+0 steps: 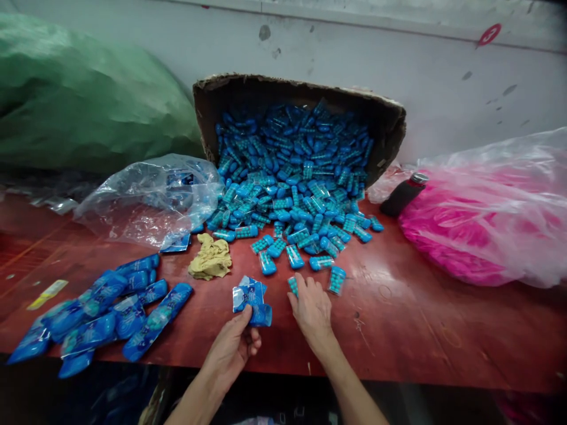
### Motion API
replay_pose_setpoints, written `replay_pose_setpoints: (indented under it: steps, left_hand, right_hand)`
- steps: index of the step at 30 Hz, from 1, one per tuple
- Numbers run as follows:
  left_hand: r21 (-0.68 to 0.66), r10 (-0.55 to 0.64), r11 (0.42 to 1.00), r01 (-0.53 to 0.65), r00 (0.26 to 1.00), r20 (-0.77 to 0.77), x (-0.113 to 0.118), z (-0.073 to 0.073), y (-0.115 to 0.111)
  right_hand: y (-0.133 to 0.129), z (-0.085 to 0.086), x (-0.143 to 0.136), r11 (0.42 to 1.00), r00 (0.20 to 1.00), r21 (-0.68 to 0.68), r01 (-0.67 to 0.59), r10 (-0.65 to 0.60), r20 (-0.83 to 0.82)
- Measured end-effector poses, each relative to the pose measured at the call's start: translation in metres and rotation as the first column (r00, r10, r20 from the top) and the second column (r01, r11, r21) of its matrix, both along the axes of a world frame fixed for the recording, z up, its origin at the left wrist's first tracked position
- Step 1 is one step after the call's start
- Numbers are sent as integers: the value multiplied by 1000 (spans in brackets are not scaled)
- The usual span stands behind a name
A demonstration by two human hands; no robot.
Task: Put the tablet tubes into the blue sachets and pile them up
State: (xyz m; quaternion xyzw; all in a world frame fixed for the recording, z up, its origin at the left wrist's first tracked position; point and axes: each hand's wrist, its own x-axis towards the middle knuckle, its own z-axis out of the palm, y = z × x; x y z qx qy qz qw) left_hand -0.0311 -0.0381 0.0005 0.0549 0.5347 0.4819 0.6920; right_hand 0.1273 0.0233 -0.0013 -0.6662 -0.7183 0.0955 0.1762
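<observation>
Near the front edge of the red table, my left hand (237, 342) is closed on a blue printed packet (248, 295), thumb on top. To its right, my right hand (312, 304) has its fingers on a small blue capsule-shaped container (293, 285) with teal beads showing through clear plastic. Another such container (337, 280) lies just right of that hand. Behind both hands, a heap of the same containers (295, 206) spills from a tipped cardboard box (394, 139).
Filled blue packets (155, 321) lie at the left front beside a yellow strip (48, 294). A yellow cloth (209, 257) and clear bag (146, 200) sit left of the heap. A dark bottle (402, 196) and pink-filled bag (478, 224) stand right; a green bag (84, 88) is back left.
</observation>
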Motion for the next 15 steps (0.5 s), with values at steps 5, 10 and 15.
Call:
replay_pose_setpoints:
  steps: [5,10,15]
  left_hand:
    - [-27,62,998,-62,998,-3,1,2,3]
    - [-55,86,995,-86,996,-10,4,6,5]
    - [-30,95,995,-95,995,19,2,3,5]
  right_hand:
    - [-13,13,1,984,690,-117,-133,7,-724]
    - [-39,27,-8,952,465,-176,-250,-41,-885]
    - [-51,18,-15,967,463,-93,-236,27,-886]
